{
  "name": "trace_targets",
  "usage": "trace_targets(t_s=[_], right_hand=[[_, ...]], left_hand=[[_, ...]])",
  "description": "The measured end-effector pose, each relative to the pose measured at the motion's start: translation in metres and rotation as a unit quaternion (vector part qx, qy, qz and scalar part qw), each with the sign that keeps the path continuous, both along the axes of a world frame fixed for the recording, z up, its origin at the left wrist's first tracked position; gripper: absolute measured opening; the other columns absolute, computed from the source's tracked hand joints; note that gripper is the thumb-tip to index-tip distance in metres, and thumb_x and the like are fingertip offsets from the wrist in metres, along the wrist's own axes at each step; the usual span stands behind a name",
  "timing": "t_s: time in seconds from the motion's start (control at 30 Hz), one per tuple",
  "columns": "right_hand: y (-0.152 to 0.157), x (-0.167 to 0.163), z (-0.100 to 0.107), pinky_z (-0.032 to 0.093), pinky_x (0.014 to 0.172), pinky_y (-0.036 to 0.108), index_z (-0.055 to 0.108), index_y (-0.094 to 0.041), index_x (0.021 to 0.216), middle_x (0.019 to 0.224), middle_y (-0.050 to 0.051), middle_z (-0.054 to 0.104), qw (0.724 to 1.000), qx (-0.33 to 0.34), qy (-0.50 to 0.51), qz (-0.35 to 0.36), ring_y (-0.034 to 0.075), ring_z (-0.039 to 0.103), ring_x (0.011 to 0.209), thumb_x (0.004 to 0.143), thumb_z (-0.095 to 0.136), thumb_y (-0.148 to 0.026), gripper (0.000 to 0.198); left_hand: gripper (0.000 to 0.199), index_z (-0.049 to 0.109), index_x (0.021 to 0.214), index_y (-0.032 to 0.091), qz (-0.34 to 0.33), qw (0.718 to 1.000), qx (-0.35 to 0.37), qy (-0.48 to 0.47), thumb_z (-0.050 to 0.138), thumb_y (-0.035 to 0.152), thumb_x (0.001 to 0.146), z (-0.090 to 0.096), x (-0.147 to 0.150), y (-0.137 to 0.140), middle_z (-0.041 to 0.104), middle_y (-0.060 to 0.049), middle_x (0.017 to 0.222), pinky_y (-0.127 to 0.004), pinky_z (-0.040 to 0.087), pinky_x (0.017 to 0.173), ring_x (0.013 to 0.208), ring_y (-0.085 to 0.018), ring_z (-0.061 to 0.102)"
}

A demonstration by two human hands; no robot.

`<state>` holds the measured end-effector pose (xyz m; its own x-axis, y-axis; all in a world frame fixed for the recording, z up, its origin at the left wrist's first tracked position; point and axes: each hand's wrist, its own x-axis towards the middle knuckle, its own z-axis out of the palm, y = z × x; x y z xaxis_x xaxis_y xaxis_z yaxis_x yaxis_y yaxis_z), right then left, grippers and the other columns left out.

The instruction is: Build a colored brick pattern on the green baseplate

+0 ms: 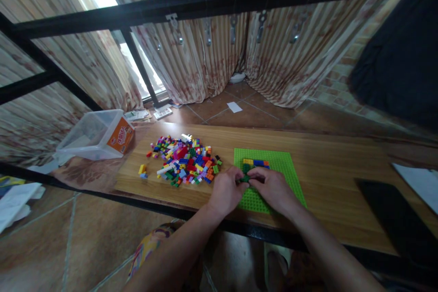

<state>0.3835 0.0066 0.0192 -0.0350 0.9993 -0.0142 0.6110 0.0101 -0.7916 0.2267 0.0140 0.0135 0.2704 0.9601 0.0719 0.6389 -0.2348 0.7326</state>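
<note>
Both hands are down on the bright green studded plastic baseplate [287, 169], which lies flat on the light wooden tabletop [335, 169]. The left hand [226, 191] comes in from the plate's left edge, the right hand [270, 187] sits on the plate itself, and their fingertips meet over a small dark green plastic brick [245, 178]. The fingers of both hands are curled in and pinching that brick between them; it sits low over the plate's left part, though whether it is pressed onto the studs I cannot tell. Just behind it, a short row of yellow, blue and orange bricks [256, 163] is on the plate, near the fingertips.

To the left of the plate, close beside the left hand, a loose heap of small multicoloured plastic bricks [183, 162] is spread across the tabletop, with a few strays out at its left. Further left, well apart, a clear plastic storage tub with an orange label [99, 134] rests tilted at the tabletop's end. A black flat slab [393, 219] lies off to the right.
</note>
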Motion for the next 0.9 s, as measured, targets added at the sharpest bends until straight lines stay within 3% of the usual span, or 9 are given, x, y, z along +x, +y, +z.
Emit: trace_targets(t_s=[0.27, 0.5, 0.9], right_hand=[[0.003, 0.0, -0.008, 0.05, 0.082, 0.033, 0.07, -0.021, 0.087, 0.088, 0.003, 0.074, 0.998, -0.001, 0.057, -0.013, 0.018, 0.068, 0.083, 0.076, 0.057, -0.016, 0.017], [0.003, 0.006, -0.004, 0.051, 0.08, 0.034, 0.071, -0.02, 0.085, 0.088, 0.004, 0.075, 0.998, 0.006, 0.013, -0.063, 0.019, 0.069, 0.083, 0.076, 0.058, -0.018, 0.015], [0.002, 0.004, -0.003, 0.051, 0.08, 0.034, 0.072, -0.021, 0.085, 0.087, 0.004, 0.075, 0.999, 0.0, -0.008, -0.05, 0.02, 0.07, 0.082, 0.075, 0.061, -0.019, 0.015]], left_hand=[[0.008, 0.057, 0.085, 0.02, -0.02, 0.993, 0.048, 0.102, 0.062, 0.021, 0.079, -0.006, 0.011, -0.004, 0.062, -0.001, 0.087, -0.027, 0.043, 0.068, 0.078, -0.017, 0.059], [0.015, 0.059, 0.091, 0.021, -0.009, 0.998, 0.002, 0.058, 0.064, 0.021, 0.077, -0.001, 0.011, 0.001, 0.065, 0.001, 0.084, -0.027, 0.047, 0.071, 0.075, -0.016, 0.062], [0.038, 0.05, 0.113, 0.021, 0.009, 1.0, -0.004, 0.002, 0.055, 0.01, 0.076, -0.007, 0.01, 0.003, 0.07, -0.003, 0.102, -0.029, 0.051, 0.075, 0.078, -0.015, 0.065]])
